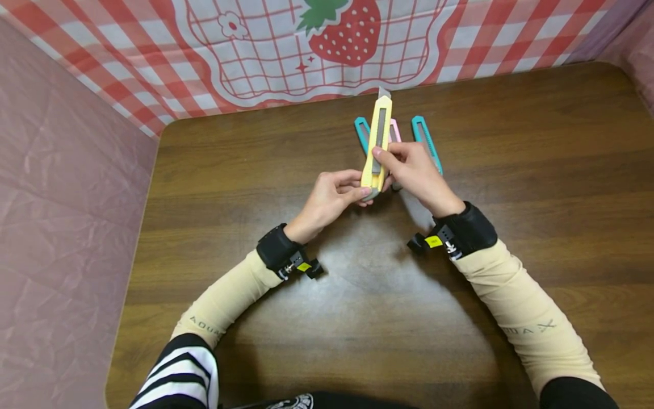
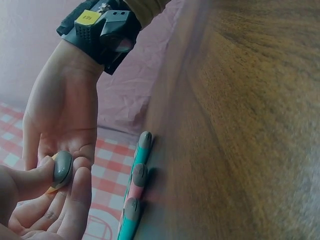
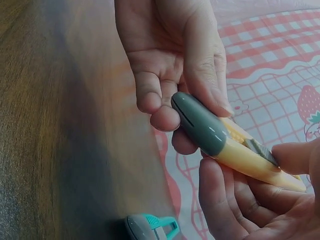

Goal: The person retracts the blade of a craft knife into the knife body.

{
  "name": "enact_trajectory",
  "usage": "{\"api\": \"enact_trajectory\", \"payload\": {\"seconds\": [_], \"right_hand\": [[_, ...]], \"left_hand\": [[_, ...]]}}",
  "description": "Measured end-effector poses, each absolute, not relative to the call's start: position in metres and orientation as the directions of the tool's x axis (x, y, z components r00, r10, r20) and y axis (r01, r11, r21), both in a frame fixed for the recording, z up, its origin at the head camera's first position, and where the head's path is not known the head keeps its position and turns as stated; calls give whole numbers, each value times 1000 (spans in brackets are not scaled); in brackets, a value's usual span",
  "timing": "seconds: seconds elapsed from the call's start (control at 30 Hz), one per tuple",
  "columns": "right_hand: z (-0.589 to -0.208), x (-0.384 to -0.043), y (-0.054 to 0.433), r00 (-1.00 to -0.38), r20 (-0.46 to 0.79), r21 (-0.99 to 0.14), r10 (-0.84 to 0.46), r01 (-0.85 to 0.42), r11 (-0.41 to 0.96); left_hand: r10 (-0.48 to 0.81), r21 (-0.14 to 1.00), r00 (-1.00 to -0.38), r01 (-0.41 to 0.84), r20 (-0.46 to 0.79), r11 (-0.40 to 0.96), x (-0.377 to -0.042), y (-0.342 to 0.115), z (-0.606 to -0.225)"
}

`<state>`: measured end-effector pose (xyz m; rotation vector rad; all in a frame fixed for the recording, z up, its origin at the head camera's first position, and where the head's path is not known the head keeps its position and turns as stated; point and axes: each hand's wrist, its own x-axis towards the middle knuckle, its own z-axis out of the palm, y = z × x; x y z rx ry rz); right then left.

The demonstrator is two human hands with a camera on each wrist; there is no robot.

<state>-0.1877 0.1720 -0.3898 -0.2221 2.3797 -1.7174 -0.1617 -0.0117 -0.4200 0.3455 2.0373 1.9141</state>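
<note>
Both hands hold a yellow box cutter (image 1: 382, 122) above the table, its tip pointing toward the back and a short piece of blade (image 1: 384, 92) showing. My left hand (image 1: 332, 196) pinches the grey-capped rear end between thumb and fingers. Further up the body, my right hand (image 1: 416, 173) grips it, the thumb against the grey slider, as the right wrist view also shows. Behind it on the table lie a teal box cutter (image 1: 362, 133), a pink box cutter (image 1: 394, 132), partly hidden by the yellow one, and another teal box cutter (image 1: 428, 145) to the right.
The brown wooden table (image 1: 214, 227) ends at the back against a red-and-white checked cloth (image 1: 153, 51) with a strawberry print. Pink fabric (image 1: 61, 227) hangs along the left side. Each wrist wears a black strap with a small camera.
</note>
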Motion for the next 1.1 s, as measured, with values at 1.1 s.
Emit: {"api": "enact_trajectory", "payload": {"seconds": [1.1], "right_hand": [[-393, -183, 172, -969, -14, -903, -247, -94, 420]], "left_hand": [[380, 992, -921, -49, -90, 115, -159, -12, -422]]}}
